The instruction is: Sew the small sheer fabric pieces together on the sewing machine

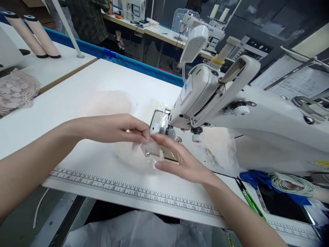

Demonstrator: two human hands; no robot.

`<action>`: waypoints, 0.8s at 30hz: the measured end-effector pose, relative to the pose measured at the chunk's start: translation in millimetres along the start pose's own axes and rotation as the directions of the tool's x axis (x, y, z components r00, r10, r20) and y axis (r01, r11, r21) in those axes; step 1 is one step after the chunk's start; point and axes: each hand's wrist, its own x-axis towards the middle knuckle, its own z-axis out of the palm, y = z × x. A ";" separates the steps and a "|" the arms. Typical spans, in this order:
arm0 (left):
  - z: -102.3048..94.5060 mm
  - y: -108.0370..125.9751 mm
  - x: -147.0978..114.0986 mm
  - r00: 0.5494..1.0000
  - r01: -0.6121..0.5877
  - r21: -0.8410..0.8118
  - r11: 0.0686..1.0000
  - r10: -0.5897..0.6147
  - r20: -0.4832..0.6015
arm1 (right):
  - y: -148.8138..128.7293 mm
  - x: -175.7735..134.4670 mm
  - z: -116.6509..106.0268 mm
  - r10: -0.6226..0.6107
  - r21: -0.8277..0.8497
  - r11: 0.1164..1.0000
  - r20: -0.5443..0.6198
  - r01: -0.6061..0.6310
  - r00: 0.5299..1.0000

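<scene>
Head view: left hand (117, 128) pinches sheer, filmy fabric (137, 153); right hand (186, 163) is loosely spread.

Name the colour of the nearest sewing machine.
Mostly white; the sewing machine shows best in the head view.

Palette: mostly white and pale peach, with blue and green accents.
Sheer fabric (128, 156): very pale peach, washing out against the white tabletop (89, 77); second fabric panel (110, 102) is the same peach. Sewing machine (197, 89): white, blue label, yellow band up top. Ruler strip (136, 192): black ticks and numerals on white. Table edging (144, 66): bright blue. Thread cones (43, 37): pale peach, dark ends. Lace (17, 89): dusty pink, floral pattern. Slim tools (250, 199): green and black. Crumpled cloth (253, 177): royal blue. Coiled cord (293, 185): pale grey-green. Flat device (284, 206): black face. Lap cloth (141, 231): plain light grey. Co-worker's shirt (87, 22): dark green check. Papers (295, 80): white, fine dark lines.
</scene>
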 end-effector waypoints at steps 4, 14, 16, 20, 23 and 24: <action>-10.3 -9.9 -14.1 0.995 0.055 -0.071 0.996 -0.061 -0.079 | -11.4 25.0 7.4 0.161 0.420 0.887 0.109 -0.192 0.981; -12.3 -59.9 -94.9 0.914 0.270 -0.426 0.863 -0.369 -0.169 | -15.8 74.0 29.6 0.191 0.364 0.915 -0.020 -0.171 0.981; -20.7 -67.3 -97.3 0.865 0.195 -0.479 0.856 -0.380 -0.327 | -18.6 87.3 31.2 0.176 0.389 0.910 -0.054 -0.142 0.983; -62.5 -84.6 -71.8 0.760 0.091 -0.406 0.909 -0.327 -0.562 | -16.7 127.3 30.0 0.173 0.421 0.905 -0.250 -0.054 0.953; -93.5 -100.8 -45.1 0.739 0.082 -0.331 0.940 -0.280 -0.613 | -5.8 159.4 26.4 0.156 0.381 0.925 -0.411 0.013 0.898; -99.7 -105.9 -38.9 0.723 0.041 -0.343 0.938 -0.265 -0.638 | -1.7 167.7 25.5 0.162 0.376 0.926 -0.451 0.023 0.878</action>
